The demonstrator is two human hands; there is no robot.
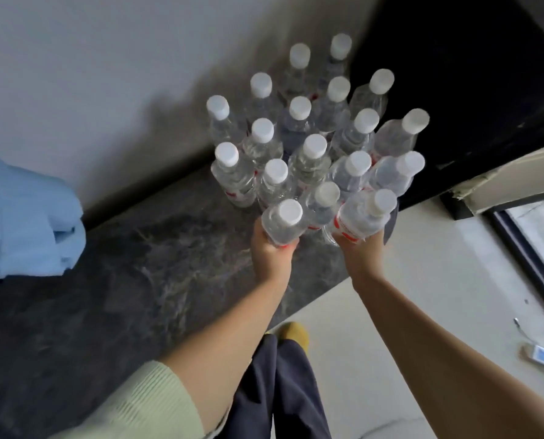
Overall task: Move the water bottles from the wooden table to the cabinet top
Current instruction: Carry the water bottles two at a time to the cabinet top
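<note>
nearest to us our two bare forearms reach out from below, the left one coming out of a pale green sleeve [143, 403], with dark trousers [283, 391] and a yellow shoe [294, 333] under them on the pale floor [407, 312]. our left hand [269, 251] is wrapped round the body of a clear water bottle [285, 221] with a white cap, its fingers closed on it from behind. our right hand [364, 248] grips a second bottle [364, 217] the same way, this one tilted to the right and showing a red label. both held bottles sit at the near edge of a tight cluster of water bottles [308, 153], all white-capped and mostly upright, standing on the dark marbled cabinet top [156, 248] in the corner where the grey wall [105, 74] meets a black panel [454, 74]. we cannot tell whether the two held bottles touch the surface. a light blue cloth [23, 217] lies on the cabinet top at the far left, well apart from the bottles.
</note>
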